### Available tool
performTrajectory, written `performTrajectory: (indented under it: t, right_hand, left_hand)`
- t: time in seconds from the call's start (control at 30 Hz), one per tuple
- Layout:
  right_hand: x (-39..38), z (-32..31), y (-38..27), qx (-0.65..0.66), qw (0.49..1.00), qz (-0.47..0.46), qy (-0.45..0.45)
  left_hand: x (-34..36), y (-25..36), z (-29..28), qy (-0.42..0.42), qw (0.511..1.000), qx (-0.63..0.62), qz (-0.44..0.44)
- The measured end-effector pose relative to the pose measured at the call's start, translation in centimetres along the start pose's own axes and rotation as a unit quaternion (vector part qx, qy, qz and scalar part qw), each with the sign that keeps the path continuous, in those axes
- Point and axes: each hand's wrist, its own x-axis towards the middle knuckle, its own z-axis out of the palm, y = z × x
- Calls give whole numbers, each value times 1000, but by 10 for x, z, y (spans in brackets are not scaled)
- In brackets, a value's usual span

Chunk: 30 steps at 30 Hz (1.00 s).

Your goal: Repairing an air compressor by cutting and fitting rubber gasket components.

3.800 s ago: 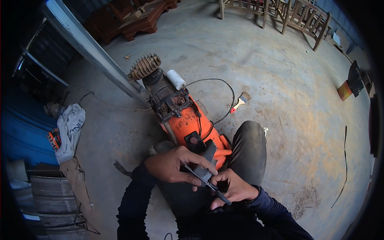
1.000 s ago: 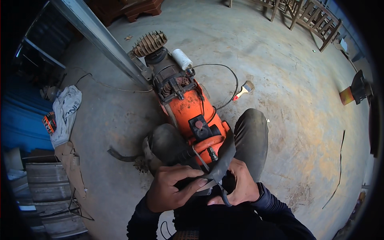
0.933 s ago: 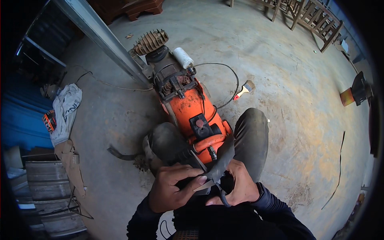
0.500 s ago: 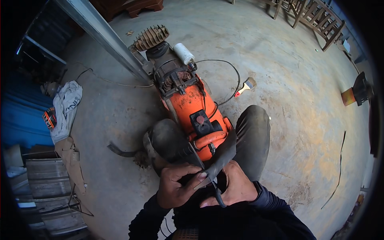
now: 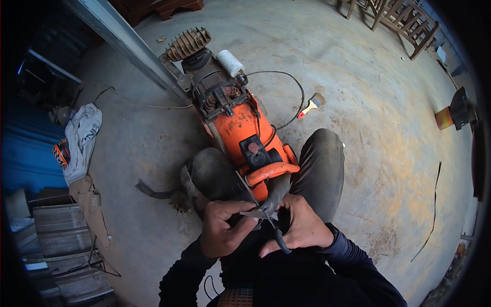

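Note:
Scissors with dark handles (image 5: 279,239) are in my right hand (image 5: 303,225), their blades spread toward my left hand. A dark grey strip (image 5: 279,190), rubber-like, runs down between the blades. My left hand (image 5: 227,227) is closed, thumb and fingers pinching at the strip's near end beside the blade; its fingers partly hide that end. Just beyond both hands, between my knees, lies an orange air compressor (image 5: 238,133) with a black switch box (image 5: 254,152) and a curved orange handle (image 5: 272,172). Its exposed motor (image 5: 220,94) and finned cylinder (image 5: 189,43) are at the far end.
A paintbrush (image 5: 312,105) lies on the floor right of the compressor, near a looping black cable (image 5: 302,94). A metal post (image 5: 133,48) stands at the far left. A black strip (image 5: 153,192) rests by my left knee, a thin one (image 5: 433,220) at the right.
The scissors have turned and their blades now show more widely apart across the strip. The strip has dropped closer to my hands. The view has shifted slightly.

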Motion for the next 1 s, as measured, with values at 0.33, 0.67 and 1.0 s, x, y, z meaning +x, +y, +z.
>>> performTrajectory:
  t: [0.33, 0.67, 1.0]
  right_hand:
    - [4, -3, 9, 48, 997, 5, -63]
    - [-6, 0, 12, 227, 942, 86, -232]
    - [-6, 9, 36, 296, 893, 156, -300]
  left_hand:
    - [1, -2, -9, -29, 999, -16, 0]
    - [15, -3, -20, -163, 979, 51, 110]
    - [18, -9, -32, -227, 971, 44, 60]
